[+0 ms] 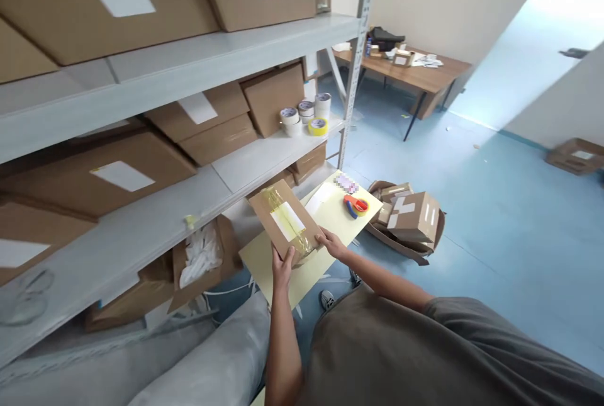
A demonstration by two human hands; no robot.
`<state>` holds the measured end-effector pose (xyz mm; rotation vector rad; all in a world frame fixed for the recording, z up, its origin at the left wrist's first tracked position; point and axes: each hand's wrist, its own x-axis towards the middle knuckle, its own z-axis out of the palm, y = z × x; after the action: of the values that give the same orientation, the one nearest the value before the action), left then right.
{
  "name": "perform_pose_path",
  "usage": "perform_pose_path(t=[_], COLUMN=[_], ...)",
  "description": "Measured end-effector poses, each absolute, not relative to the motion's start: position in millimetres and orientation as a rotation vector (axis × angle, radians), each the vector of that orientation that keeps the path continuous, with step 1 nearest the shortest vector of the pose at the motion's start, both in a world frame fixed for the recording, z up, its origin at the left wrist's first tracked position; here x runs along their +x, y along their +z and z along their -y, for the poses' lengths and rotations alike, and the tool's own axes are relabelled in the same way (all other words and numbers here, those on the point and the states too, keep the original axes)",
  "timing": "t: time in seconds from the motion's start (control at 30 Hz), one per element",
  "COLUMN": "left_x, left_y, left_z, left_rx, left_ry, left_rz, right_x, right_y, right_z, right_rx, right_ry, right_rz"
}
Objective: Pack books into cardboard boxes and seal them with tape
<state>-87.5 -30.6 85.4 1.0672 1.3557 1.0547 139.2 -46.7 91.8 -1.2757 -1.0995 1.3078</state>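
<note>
Between my two hands is a brown cardboard box (265, 209), tilted above a pale yellow tabletop (302, 293). A white label (287, 221) sits on its upper face, with shiny yellowish packing tape running across it. My left hand (282, 265) grips the near edge, thumb on top. At the right corner, my right hand (331, 243) is closed on the box, fingers partly hidden. To the right on the tabletop lies a red and blue tape dispenser (356, 206) with a yellow roll. Beside it are a white paper sheet (319, 197) and a blurred-out small item (346, 183).
A grey metal shelf (283, 153) holding labelled cartons and several tape rolls (304, 113) runs along the left. An open carton of small boxes (436, 236) stands on the blue floor, right of the tabletop. Farther back is a cluttered brown table (434, 82).
</note>
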Motion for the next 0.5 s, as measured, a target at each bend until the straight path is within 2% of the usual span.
perform_pose_path(t=[0.3, 0.5], left_x=[37, 156], left_y=[136, 151], left_z=[-11, -28], left_rx=[1.331, 1.432], left_ry=[0.835, 0.695], left_rz=[-0.99, -0.816], right_x=[238, 324], right_y=[123, 132], right_z=[95, 121], right_rx=[-1.379, -1.445], right_ry=[0.933, 0.694], right_rz=[0.774, 0.598])
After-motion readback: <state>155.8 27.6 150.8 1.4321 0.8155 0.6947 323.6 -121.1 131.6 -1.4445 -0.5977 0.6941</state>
